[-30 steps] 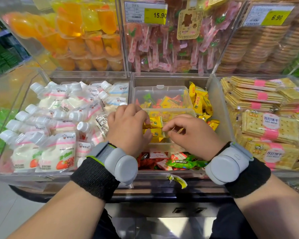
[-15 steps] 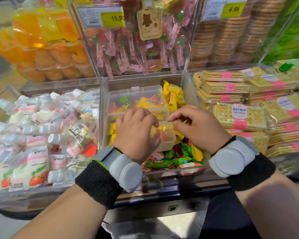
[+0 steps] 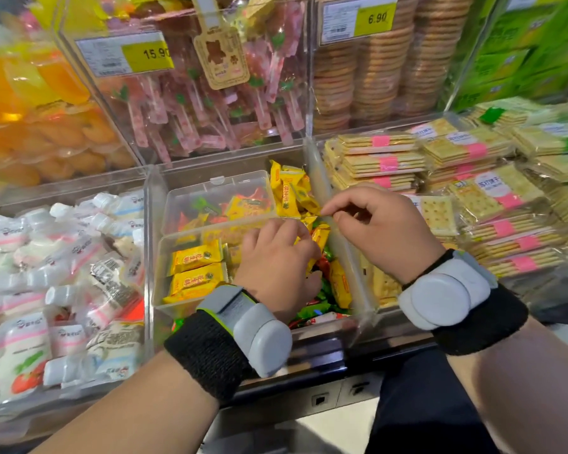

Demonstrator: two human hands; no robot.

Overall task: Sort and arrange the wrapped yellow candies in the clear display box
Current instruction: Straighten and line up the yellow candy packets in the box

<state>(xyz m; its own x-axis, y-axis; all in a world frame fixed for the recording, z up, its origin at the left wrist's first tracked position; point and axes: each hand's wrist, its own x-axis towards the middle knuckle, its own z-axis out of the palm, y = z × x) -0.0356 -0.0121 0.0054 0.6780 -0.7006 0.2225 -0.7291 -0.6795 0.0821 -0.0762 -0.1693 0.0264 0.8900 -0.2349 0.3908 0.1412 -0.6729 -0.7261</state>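
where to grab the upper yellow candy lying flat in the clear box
Probably from straight above, pinching the yellow candy by its left crimped end: it lies flat, label up, in the open clear box, another candy against its near side.

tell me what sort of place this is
Most likely a shop's snack section. A 15.90 price tag and a 6.90 price tag sit above bulk goods: wrapped lollipops, stacked cracker packs and white drink pouches.

The left hand (image 3: 276,267) lies knuckles-up, fingers curled under, just beside the right hand (image 3: 381,231), whose thumb and forefinger seemingly meet in a pinch.
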